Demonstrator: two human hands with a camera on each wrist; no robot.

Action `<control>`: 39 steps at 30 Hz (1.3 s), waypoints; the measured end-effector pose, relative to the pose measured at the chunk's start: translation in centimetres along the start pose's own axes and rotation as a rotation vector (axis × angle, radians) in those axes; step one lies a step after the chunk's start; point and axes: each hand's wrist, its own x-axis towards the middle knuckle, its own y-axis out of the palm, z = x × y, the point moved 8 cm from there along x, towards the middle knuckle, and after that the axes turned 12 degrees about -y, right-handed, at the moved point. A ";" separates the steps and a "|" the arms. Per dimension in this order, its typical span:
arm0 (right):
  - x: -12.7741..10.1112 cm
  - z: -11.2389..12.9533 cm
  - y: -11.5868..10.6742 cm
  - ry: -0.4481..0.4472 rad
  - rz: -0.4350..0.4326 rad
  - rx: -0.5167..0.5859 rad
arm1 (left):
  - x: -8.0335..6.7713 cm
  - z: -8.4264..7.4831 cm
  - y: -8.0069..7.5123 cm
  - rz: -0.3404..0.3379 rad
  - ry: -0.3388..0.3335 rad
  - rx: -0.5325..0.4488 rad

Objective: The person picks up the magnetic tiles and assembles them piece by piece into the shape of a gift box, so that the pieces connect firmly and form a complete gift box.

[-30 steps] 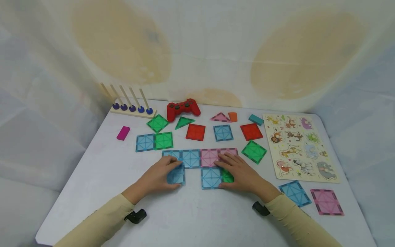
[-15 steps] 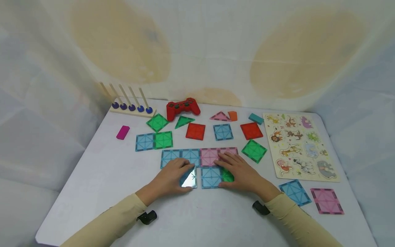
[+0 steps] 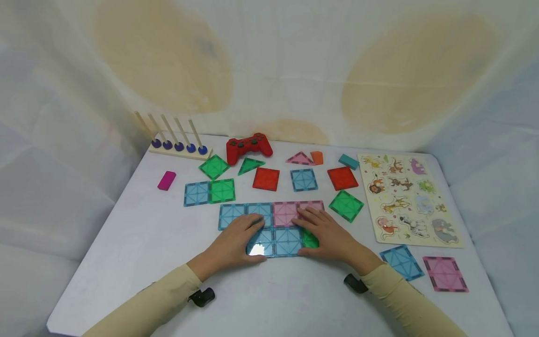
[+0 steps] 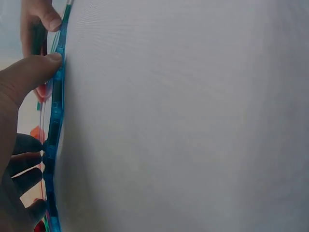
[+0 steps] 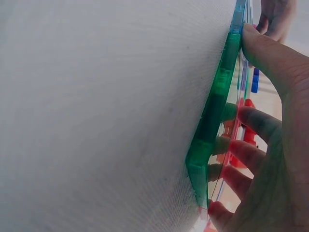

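In the head view, a block of square magnetic tiles lies at mid-table. My left hand (image 3: 234, 241) holds the front-left blue magnetic tile (image 3: 262, 243), thumb at its near edge and fingers at its far side. That tile lies beside another blue tile (image 3: 288, 241), with two more blue tiles (image 3: 232, 215) behind. My right hand (image 3: 326, 234) rests with spread fingers over a green tile (image 3: 310, 240) and a pink tile (image 3: 311, 206), thumb near the green tile's front edge. Left of it lies a second pink tile (image 3: 284, 214). The right wrist view shows the green tile's edge (image 5: 212, 106) close up.
Loose tiles lie around the block, including a red one (image 3: 266, 179) and a green one (image 3: 346, 206). Behind stand a peg stacker (image 3: 178, 150) and a red game controller (image 3: 249, 147). A wooden animal puzzle (image 3: 410, 201) lies at right, a magenta block (image 3: 166, 180) at left.
My left hand has slid the front blue tile rightward until its edge meets the neighbouring blue tile. The right hand has stayed in place.
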 end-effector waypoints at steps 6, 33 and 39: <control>0.0 0.0 0.0 0.003 0.012 0.005 | 0.0 0.9 0.0 0.015 0.004 0.005; -0.4 -0.1 0.2 0.006 0.010 0.027 | 2.1 19.0 -5.8 -0.010 -0.329 0.008; -0.5 0.0 -0.1 0.013 0.006 0.035 | 2.4 18.5 -6.3 -0.018 -0.290 0.086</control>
